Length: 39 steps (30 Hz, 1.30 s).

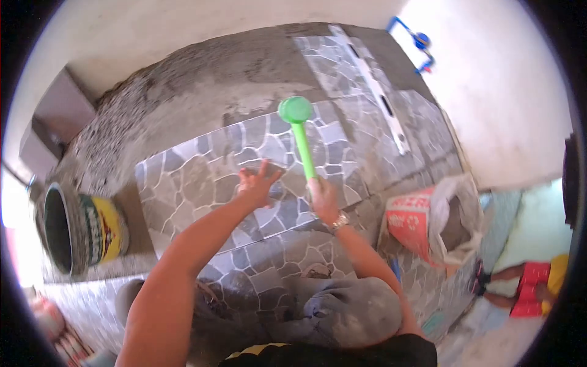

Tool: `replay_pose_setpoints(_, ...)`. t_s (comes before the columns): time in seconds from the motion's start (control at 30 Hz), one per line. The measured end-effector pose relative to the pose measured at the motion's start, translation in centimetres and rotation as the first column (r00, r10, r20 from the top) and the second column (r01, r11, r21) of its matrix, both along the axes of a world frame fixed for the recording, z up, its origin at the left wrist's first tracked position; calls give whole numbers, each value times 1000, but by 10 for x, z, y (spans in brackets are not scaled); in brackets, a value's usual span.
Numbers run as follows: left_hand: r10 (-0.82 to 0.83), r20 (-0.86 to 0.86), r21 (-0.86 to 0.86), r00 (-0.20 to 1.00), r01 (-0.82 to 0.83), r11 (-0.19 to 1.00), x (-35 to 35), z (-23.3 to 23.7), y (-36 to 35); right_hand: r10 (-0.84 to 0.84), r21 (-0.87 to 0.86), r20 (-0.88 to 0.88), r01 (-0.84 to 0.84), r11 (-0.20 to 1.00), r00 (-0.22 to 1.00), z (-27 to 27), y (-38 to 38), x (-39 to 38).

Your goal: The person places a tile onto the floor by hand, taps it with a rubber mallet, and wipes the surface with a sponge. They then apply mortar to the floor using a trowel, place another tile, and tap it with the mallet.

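My right hand (323, 197) is wrapped round the handle of a green mallet (296, 111), whose round head overlaps the far edge of the tiles in this view. Spread fingers mark my left hand (258, 185), which is over a stone-patterned floor tile (194, 181), near its middle. White lines divide the tile into grey and bluish stone shapes. Beyond its far edge lies a bed of grey mortar (183, 110). A long spirit level (374, 88) rests on the tiles at the far right.
On the left stands a bucket (110, 229) with a yellow and green label. A red and white sack (408, 223), its mouth rolled down, sits on the right. Brown tiles (64, 113) lean at the left wall. Farther right, a person in red shorts (531, 289) is partly visible.
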<state>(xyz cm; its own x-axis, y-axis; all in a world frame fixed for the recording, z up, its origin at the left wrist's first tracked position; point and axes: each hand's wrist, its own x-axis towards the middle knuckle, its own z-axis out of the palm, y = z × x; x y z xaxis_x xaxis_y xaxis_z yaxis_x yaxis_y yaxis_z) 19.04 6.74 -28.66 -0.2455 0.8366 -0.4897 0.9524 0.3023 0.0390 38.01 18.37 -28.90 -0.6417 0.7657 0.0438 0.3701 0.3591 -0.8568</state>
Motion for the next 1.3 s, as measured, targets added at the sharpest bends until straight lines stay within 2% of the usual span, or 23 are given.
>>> replay_pose_setpoints(0.03,-9,-5,-19,1000,9,1000,-1,3,2,-36,117,-11,37,992,999,-11,3,3)
replay_pose_setpoints(0.13,-24,24,-21,999,25,999,-6,0,3,-58,-161,252,101,982,966,-42,19,14)
replay_pose_setpoints(0.17,-23,42,-15,999,24,1000,-8,-3,3,-19,-136,193,46,990,981,-51,29,21)
replay_pose_setpoints(0.27,-41,10,-42,999,41,998,-7,0,6,-123,-290,109,150,945,986,-11,34,24)
replay_pose_setpoints(0.3,-37,19,-52,999,38,998,-6,0,7,-140,-188,23,142,972,990,-9,35,26)
replay_pose_setpoints(0.4,-40,30,-95,999,43,995,-8,5,14,-105,199,-17,106,974,994,-66,62,37)
replay_pose_setpoints(0.43,-42,25,-114,999,44,993,-8,8,18,-72,-66,173,85,994,982,-55,73,42)
replay_pose_setpoints(0.5,-56,22,-161,998,59,985,-7,10,25,-44,20,105,43,999,994,-44,86,41)
replay_pose_setpoints(0.57,-57,8,-171,998,58,984,-7,11,29,-88,-35,82,92,995,993,-17,64,50)
replay_pose_setpoints(0.63,-85,-9,-151,996,82,985,-6,6,29,-202,-191,104,219,957,974,29,40,54)
replay_pose_setpoints(0.73,-101,-46,-142,994,94,985,-7,-9,28,-265,-46,84,269,962,961,-24,17,92)
replay_pose_setpoints(0.77,-107,-31,-76,994,105,992,-12,-16,42,-178,-64,240,199,978,954,-33,44,108)
replay_pose_setpoints(0.83,-143,-38,-74,989,140,987,-14,-26,23,-158,-326,386,295,898,909,11,-4,134)
replay_pose_setpoints(0.87,-165,-59,-67,985,161,985,-13,-22,24,-249,-470,408,436,767,878,77,-16,135)
replay_pose_setpoints(0.93,-181,-50,-83,982,177,981,-13,-20,24,-322,-254,315,406,878,893,103,-52,163)
replay_pose_setpoints(1.03,-180,-53,-74,982,176,982,-14,-22,25,-456,10,309,477,879,835,130,-112,190)
replay_pose_setpoints(1.07,-182,-55,-73,982,178,981,-15,-28,27,-525,51,286,534,844,802,138,-130,196)
replay_pose_setpoints(1.13,-196,-44,-44,980,194,980,-24,-37,26,-648,107,238,644,758,723,151,-173,196)
replay_pose_setpoints(1.23,-220,-46,-51,974,217,975,-25,-46,31,-665,133,243,655,744,706,140,-238,199)
replay_pose_setpoints(1.3,-263,-24,-26,965,262,965,-37,-61,34,-628,31,333,657,753,703,118,-273,189)
